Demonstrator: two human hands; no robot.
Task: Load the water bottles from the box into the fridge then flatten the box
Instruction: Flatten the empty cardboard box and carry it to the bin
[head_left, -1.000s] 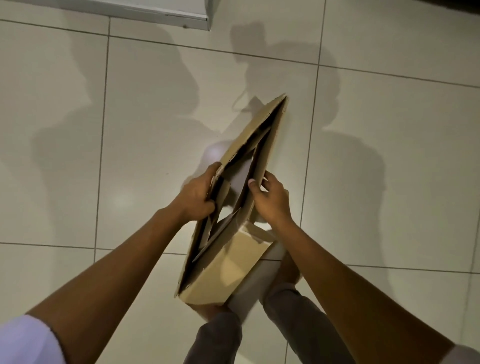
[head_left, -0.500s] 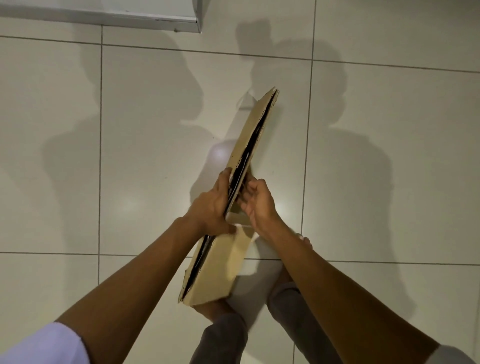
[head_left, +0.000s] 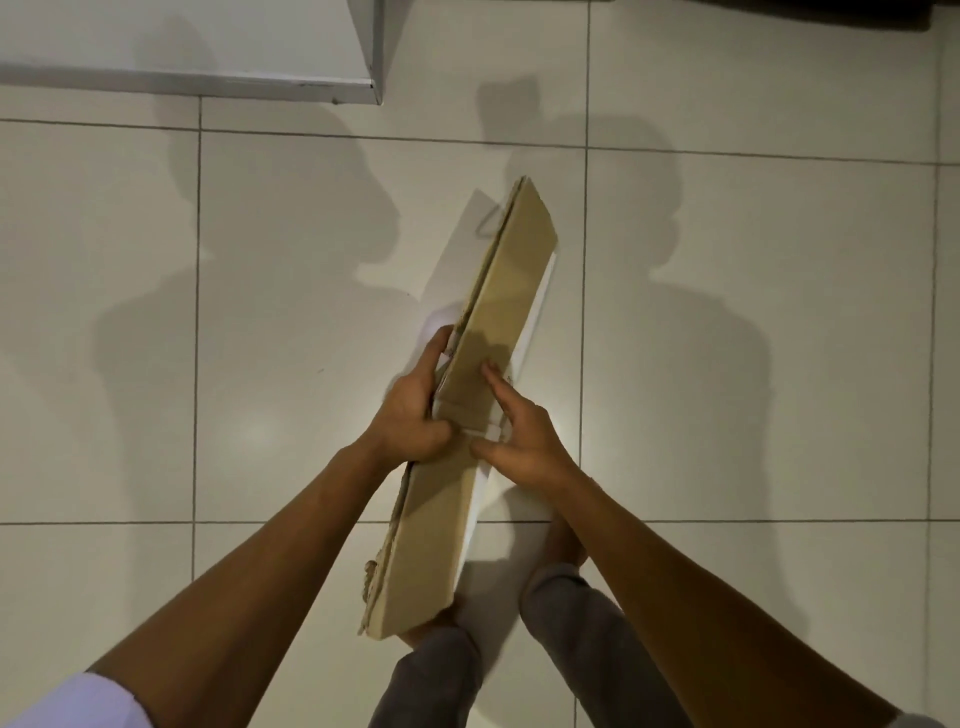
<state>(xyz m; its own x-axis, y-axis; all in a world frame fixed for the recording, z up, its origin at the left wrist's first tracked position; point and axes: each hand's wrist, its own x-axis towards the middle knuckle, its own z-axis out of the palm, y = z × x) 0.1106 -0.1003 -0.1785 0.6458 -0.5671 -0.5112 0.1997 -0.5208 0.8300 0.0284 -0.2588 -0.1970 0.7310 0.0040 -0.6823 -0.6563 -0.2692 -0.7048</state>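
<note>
Nearest the camera, white sleeves (head_left: 78, 699) showed at the bottom corners, and two bare forearms reached forward over grey trouser legs (head_left: 571, 618) and bare feet on the floor. Between the hands, held in the air above the feet, was the box (head_left: 467, 467), pressed nearly flat into a long brown slab that ran from low near the legs up and away to the right. The left hand (head_left: 410, 415) gripped its left edge, fingers along that side and thumb curled onto the face. The right hand (head_left: 524, 441) lay against the broad face with straight, spread fingers, pressing without curling round it. Under it all spread the floor (head_left: 753, 364) of large pale glossy tiles with thin dark grout lines, dim in the light and crossed by several overlapping shadows of the person and the box. Farther off, at the top left, stood the lower edge of a white cabinet or appliance (head_left: 208, 52); which one could not be told. A dark strip ran along the top right edge.
</note>
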